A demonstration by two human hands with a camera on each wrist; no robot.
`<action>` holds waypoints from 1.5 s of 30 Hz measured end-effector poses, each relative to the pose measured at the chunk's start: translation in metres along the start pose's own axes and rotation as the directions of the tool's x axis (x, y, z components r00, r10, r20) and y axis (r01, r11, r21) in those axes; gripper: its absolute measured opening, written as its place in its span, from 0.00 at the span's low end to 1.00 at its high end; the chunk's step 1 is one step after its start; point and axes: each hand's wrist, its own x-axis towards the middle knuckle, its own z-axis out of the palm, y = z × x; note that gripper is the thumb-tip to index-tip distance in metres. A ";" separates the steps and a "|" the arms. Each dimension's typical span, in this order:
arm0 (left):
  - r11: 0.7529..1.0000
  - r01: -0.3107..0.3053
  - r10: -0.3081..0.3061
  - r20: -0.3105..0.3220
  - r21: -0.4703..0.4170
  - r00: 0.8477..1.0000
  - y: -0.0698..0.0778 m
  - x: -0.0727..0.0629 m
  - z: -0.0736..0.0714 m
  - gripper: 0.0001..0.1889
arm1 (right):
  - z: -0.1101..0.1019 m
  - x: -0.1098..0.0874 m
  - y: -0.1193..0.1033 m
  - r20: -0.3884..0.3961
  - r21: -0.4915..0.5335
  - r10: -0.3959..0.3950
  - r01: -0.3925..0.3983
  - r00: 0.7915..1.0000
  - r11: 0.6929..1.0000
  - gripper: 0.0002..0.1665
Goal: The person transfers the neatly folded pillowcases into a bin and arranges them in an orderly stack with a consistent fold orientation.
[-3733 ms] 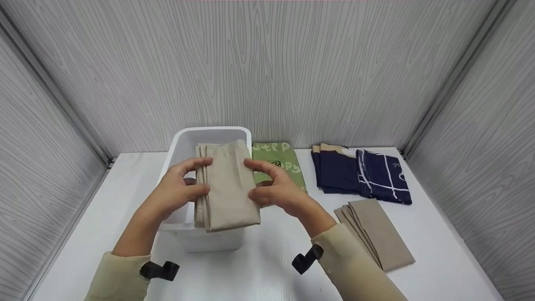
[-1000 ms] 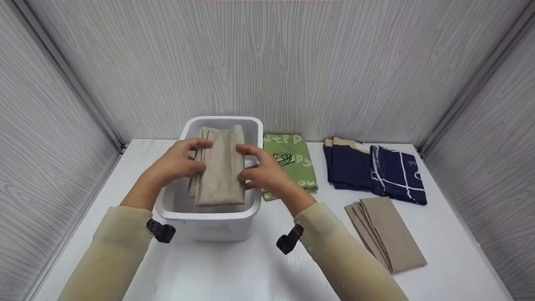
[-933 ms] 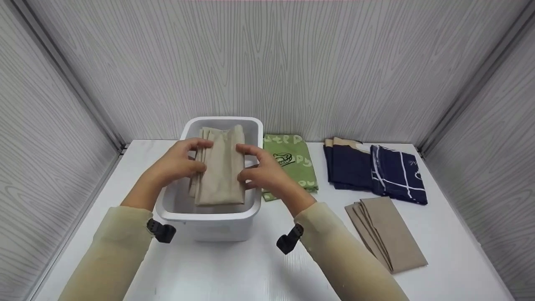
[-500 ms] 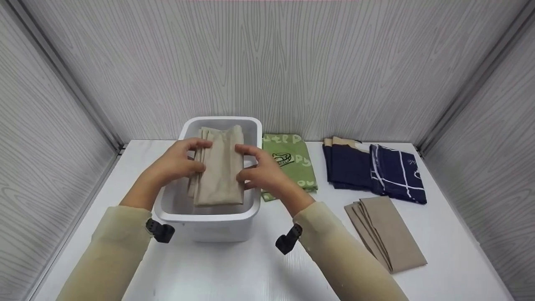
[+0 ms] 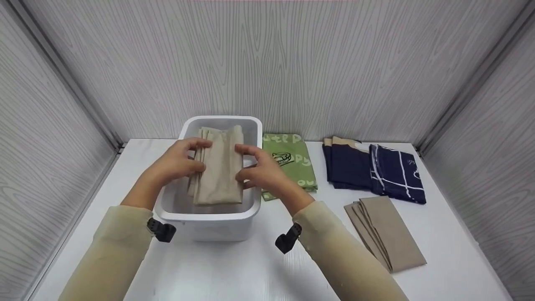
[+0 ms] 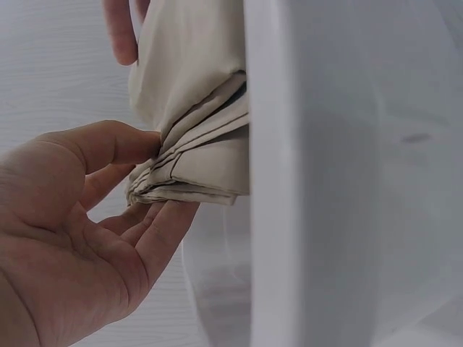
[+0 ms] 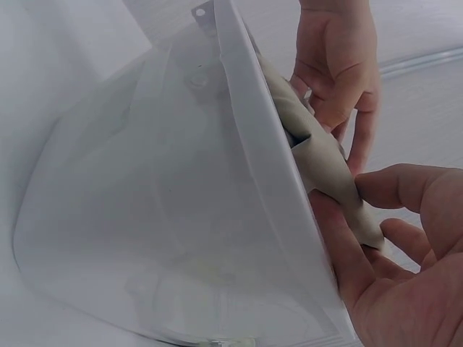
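Note:
A folded beige cloth (image 5: 221,167) lies lengthwise at the mouth of a white plastic bin (image 5: 209,217). My left hand (image 5: 180,159) pinches its layered left edge between thumb and fingers; the left wrist view shows several folds of the cloth (image 6: 195,65) bunched there. On the opposite edge, my right hand (image 5: 264,169) pinches the cloth, thumb above and fingers beneath in the right wrist view, where the cloth (image 7: 325,166) sits at the rim. Its underside and the bin's floor are mostly hidden.
Right of the bin lies a folded green printed cloth (image 5: 292,163). Farther right are a navy and tan folded cloth (image 5: 351,167) and a navy one with white lines (image 5: 399,173). A folded brown cloth (image 5: 393,234) lies nearer. Panel walls (image 5: 267,67) enclose the white table (image 5: 209,271).
Since the oldest frame, both hands have carried the beige cloth back and down, from overhanging the bin's front rim to within its mouth. During the last second, hands and cloth stay almost still.

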 end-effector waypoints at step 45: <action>0.994 0.003 0.001 -0.036 0.109 0.999 -0.001 0.003 -0.002 0.33 | 0.002 0.002 0.000 -0.021 0.009 0.027 -0.027 0.999 1.000 0.46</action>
